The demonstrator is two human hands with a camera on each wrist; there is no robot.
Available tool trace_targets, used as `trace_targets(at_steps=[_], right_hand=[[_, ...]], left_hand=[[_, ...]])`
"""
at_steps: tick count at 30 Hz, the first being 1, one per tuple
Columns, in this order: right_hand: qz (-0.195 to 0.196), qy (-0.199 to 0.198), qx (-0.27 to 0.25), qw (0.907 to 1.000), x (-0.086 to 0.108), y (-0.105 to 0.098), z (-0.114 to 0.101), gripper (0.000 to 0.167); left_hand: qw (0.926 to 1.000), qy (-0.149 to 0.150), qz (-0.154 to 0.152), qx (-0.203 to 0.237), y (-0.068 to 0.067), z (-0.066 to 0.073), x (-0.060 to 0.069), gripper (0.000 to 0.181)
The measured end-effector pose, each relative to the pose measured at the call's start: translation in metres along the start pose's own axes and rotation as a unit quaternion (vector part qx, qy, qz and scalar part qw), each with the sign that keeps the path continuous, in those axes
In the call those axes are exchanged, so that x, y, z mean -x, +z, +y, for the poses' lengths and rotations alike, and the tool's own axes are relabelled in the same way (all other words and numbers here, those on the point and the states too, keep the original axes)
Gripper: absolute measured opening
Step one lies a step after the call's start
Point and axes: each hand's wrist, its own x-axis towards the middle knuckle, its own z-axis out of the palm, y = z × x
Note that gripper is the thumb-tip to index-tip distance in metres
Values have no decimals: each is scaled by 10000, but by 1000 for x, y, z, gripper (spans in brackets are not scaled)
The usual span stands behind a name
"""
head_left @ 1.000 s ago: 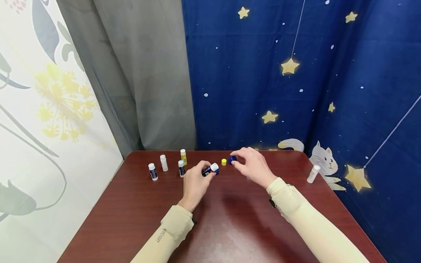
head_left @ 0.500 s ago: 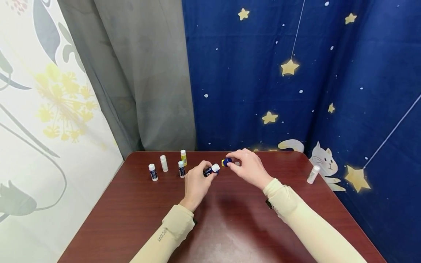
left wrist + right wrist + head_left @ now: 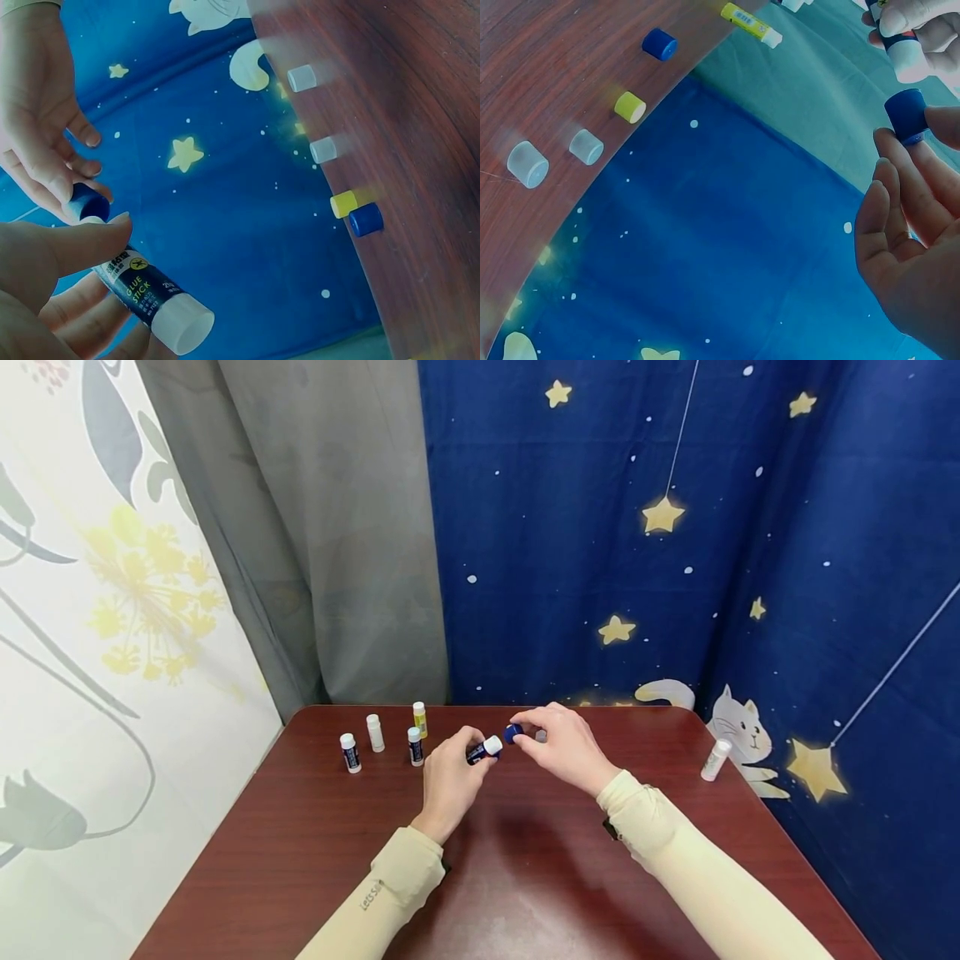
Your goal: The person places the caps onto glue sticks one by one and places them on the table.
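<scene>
My left hand [image 3: 450, 777] grips a dark blue glue stick [image 3: 146, 289] off the table, tilted, its label visible in the left wrist view. Its white end [image 3: 910, 61] points toward my right hand [image 3: 566, 745]. Between thumb and fingers, my right hand pinches a blue cap [image 3: 906, 116]. In the right wrist view a small gap separates this cap from the white end. Four caps lie beyond the hands: another blue cap [image 3: 366, 220], a yellow cap [image 3: 343, 204] and two translucent caps [image 3: 528, 164] [image 3: 586, 147].
Capless glue sticks stand at the left of the brown table [image 3: 315, 860]: a dark blue one [image 3: 350, 753], a white one [image 3: 376, 733], another dark one [image 3: 416, 747] and a yellow one [image 3: 420, 720]. A white stick [image 3: 716, 760] stands near the right edge. Curtains hang behind.
My right hand has moved left with the blue cap, closer to the glue stick. The yellow cap has gone from sight in the head view. My left hand has barely shifted.
</scene>
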Motion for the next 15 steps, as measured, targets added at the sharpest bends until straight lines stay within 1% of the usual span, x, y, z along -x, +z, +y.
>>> trace_targets(at_steps=[6,9,12,15], right_hand=[[-11,-25,-79,10000,1,1,-2,19],[-101,15,-108,9999,1,2,-3,20],[-171,77,-145,9997,3,2,-3,20],[-139,136,-198,9996,2,4,-3,20]], left_hand=[[9997,204,130,10,4,0,-2,34],[9995,230,173,88,5,1,-2,36],[9996,210,142,141,6,2,-2,37],[9997,187,57,109,7,2,-2,36]])
